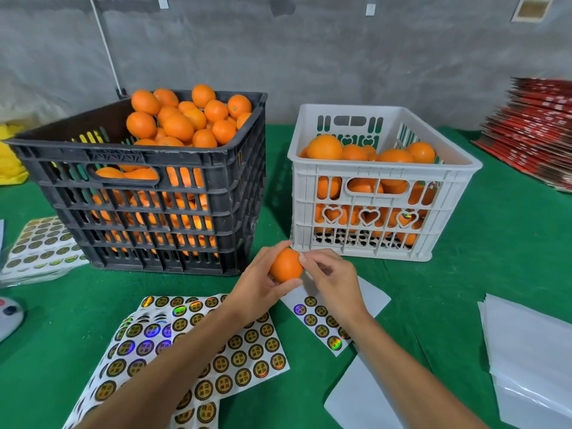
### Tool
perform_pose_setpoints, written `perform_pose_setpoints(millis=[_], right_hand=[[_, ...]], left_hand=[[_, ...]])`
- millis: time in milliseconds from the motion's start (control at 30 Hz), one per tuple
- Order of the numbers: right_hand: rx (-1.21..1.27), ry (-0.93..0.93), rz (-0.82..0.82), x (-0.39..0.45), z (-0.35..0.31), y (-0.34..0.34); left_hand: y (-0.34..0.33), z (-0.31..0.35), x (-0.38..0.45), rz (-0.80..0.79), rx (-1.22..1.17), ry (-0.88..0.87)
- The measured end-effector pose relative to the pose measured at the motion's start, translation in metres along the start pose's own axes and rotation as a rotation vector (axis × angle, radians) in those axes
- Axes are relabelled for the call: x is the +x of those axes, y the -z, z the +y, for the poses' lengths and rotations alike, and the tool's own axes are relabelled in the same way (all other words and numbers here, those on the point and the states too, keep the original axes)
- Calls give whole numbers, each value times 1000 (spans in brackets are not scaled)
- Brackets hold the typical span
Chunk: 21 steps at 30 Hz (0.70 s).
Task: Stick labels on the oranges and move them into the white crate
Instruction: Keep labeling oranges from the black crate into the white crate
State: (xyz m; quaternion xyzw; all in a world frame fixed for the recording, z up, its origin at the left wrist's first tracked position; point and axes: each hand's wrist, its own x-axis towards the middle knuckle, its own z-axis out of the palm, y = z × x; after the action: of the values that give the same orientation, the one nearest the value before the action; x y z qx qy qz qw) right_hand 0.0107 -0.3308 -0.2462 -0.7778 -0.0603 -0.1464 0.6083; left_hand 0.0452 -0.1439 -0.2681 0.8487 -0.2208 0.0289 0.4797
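Step in hand looks like the labelling itself: one orange point(286, 265) is held up over the green table point(464, 274), just in front of the gap between the two crates, with both hands on it

Left hand point(260, 283) cups the orange from below and behind, fingers curled round it, thumb along the near side. Right hand point(332, 278) comes in from the right with fingertips point(305, 258) pinched against the fruit's right edge. My read is it's pressing a label down there, but the label itself is hidden under the fingers, so can't confirm it's on (could equally be mid-placement). Both forearms reach in from the bottom of the view, converging on the fruit

Where things are:
- black crate point(148, 193), left, heaped with oranges, presumably the unlabelled supply
- white crate point(380, 181), right, partly filled, sits just beyond the hands
- label sheets point(235, 351) flat on the table under the left forearm, and a smaller part-used sheet point(322, 320) under the right wrist
- more label sheets point(43, 243) at far left beside the black crate
- blank backing sheets point(526, 351) at right, red stack point(532, 131) at far right

Next move, as I judge it: rub the label flat so the edges grip the curved peel, then carry the orange forward and right over the white crate's near wall and set it on the pile. Short reach, only needs enough lift to clear the rim. Plenty still left in the black crate, so the task is far from done
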Motion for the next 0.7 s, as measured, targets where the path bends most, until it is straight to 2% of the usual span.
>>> perform_pose_setpoints(millis=[133, 233, 333, 500, 600, 700], right_hand=[[-203, 91, -88, -5, -9, 2], [-294, 207, -73, -6, -24, 3], [-342, 348, 31, 2, -48, 7], [-358, 491, 256, 29, -108, 19], [-422, 467, 413, 48, -140, 28], [-455, 342, 468, 68, -164, 35]], left_hand=[[1, 9, 4, 18, -7, 28], [11, 26, 11, 76, -6, 45], [27, 56, 25, 166, -47, -7], [58, 124, 67, 240, 26, -258], [65, 168, 105, 244, 86, -312], [63, 207, 140, 180, 52, -307]])
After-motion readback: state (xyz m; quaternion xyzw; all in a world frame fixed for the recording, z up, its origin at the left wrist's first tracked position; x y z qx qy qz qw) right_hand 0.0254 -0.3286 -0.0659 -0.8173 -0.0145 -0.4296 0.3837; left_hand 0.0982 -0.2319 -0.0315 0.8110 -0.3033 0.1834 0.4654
